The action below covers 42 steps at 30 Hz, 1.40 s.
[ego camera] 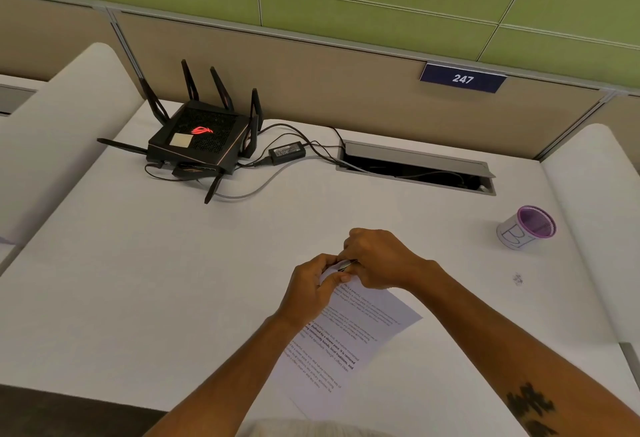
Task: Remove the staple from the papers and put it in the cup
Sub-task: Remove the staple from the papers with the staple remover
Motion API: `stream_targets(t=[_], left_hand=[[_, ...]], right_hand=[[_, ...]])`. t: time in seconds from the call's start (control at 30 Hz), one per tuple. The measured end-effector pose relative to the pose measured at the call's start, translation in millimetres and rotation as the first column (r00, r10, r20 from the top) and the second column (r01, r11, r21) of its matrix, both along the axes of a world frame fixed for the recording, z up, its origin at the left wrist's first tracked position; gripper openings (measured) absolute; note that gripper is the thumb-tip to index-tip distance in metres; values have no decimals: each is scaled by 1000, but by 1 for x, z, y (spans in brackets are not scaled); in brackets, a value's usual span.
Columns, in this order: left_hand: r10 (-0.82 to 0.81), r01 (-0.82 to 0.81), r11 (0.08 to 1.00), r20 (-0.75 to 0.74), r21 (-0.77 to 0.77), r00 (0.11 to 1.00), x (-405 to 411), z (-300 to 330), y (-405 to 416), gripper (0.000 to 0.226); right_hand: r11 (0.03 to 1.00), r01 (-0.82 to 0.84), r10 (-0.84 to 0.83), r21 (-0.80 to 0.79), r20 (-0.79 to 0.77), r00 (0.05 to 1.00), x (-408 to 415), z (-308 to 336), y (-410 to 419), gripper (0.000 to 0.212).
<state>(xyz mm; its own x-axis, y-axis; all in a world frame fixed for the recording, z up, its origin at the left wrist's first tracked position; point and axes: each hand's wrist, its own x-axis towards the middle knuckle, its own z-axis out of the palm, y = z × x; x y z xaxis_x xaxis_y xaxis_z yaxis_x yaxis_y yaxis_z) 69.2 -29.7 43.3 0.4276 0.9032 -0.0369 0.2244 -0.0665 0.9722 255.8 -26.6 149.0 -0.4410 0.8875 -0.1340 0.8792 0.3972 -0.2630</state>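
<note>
1. The papers [349,336] lie on the white desk [173,280] with their long axis running diagonally, the near end toward the person and the far top corner lifted up between both hands. The printed lines slant across the sheet.
2. The staple itself is too small to make out; the hands hide that corner.
3. The left hand [313,286] has its fingers curled round the top corner of the papers, pinching it from the left.
4. The right hand [375,258] reaches in from the right with bent wrist, fingers curled round a small dark tool [348,263] that sits against the same corner.
5. The cup [526,227], white with a purple rim and inside, stands upright well apart to the right.
6. At the back of the desk sit a black router [199,138], a power adapter [287,152] and an open cable hatch [415,168]. A beige partition carries a sign [462,78] reading 247.
</note>
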Motion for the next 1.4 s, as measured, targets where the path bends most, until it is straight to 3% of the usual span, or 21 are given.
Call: stream_targets(t=[0.27, 0.4, 0.53, 0.6, 0.77, 0.87, 1.0, 1.13, 1.23, 1.3, 1.4], left_hand=[[-36, 38, 998, 28, -58, 999, -2, 10, -2, 26], [-86, 86, 995, 12, -44, 996, -5, 12, 0, 52], [-43, 42, 996, -15, -80, 999, -7, 9, 1, 68], [-30, 28, 996, -29, -86, 999, -8, 8, 0, 64], [2, -2, 994, 2, -105, 1000, -11, 9, -2, 21], [45, -47, 995, -25, -86, 999, -10, 14, -2, 11], [105, -107, 990, -31, -96, 994, -10, 23, -1, 11], [214, -212, 971, 12, -114, 977, -9, 33, 1, 15], [307, -291, 942, 82, -169, 948, -7, 42, 2, 11], [346, -319, 924, 112, -210, 931, -4, 49, 4, 8], [391, -358, 903, 110, -236, 914, 0, 59, 5, 9]], right_hand=[[999, 2, -2, -37, 6, 1000, 7, -1, -3, 16], [995, 33, -37, -91, -45, 998, 14, -2, -1, 21], [989, 83, -89, -125, -36, 995, 22, -7, -1, 40], [983, 120, -126, -141, -36, 991, 26, -9, -1, 43], [965, 210, -219, -159, -43, 975, 32, -12, -1, 45], [940, 286, -309, -188, -110, 945, 35, -10, -3, 48], [896, 390, -439, -214, -285, 852, 31, -3, -8, 48], [828, 534, -546, -169, -458, 702, 17, 9, -24, 49], [779, 602, -561, -176, -625, 543, -1, 11, -42, 38], [741, 633, -584, -224, -680, 444, -17, 7, -53, 30], [706, 672, -598, -224, -696, 396, -38, -3, -64, 28]])
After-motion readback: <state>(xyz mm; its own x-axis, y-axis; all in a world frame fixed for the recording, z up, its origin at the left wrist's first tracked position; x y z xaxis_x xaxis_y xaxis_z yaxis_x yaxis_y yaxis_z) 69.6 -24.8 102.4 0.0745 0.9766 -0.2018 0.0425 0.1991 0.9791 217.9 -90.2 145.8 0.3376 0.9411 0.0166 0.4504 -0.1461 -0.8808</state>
